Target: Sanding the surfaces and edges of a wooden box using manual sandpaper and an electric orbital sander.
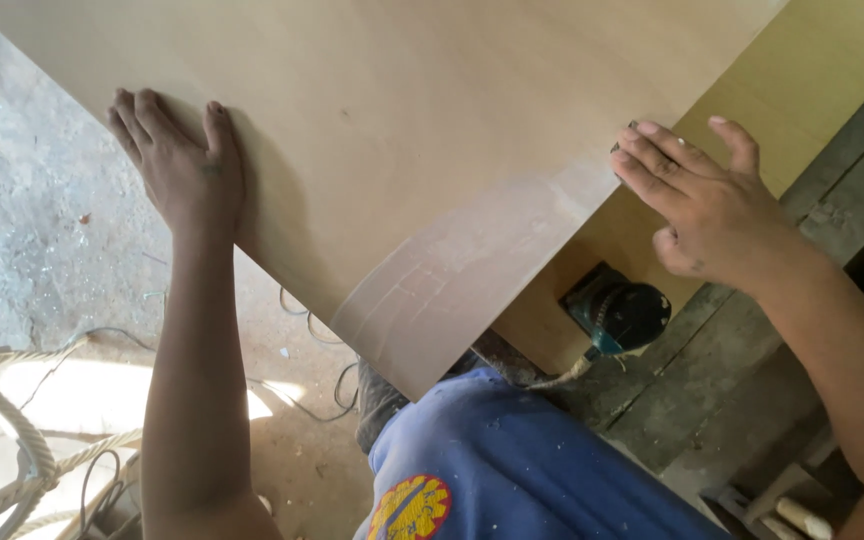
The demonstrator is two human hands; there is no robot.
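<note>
A big, thin sheet of light wood [402,130] is lying across a yellowish board [812,70] and sticking out over the floor. One corner of the sheet is pointing down toward the person's knees.

The left hand [180,165] is lying flat on the left edge of the sheet. Its fingers are spread a little and pointing up, and the palm is pressing down on the wood. It is not pinching anything.

The right hand [707,200] is resting at the right edge of the sheet, where the sheet is crossing the yellowish board. Its fingers are stretched out and open, with the fingertips touching the sheet's edge. A small dark thing is peeking out under the fingertips, but it is too hidden to tell what it is.

A green and black power tool [617,312] is sitting on the yellowish board near its lower edge, just below the right hand and not touching it. Its cord is hanging down.

The person is wearing blue shorts [512,460]. A thick pale rope [12,430] and thin dark wires [312,400] are lying on the grey concrete floor [22,200] at the left.
</note>
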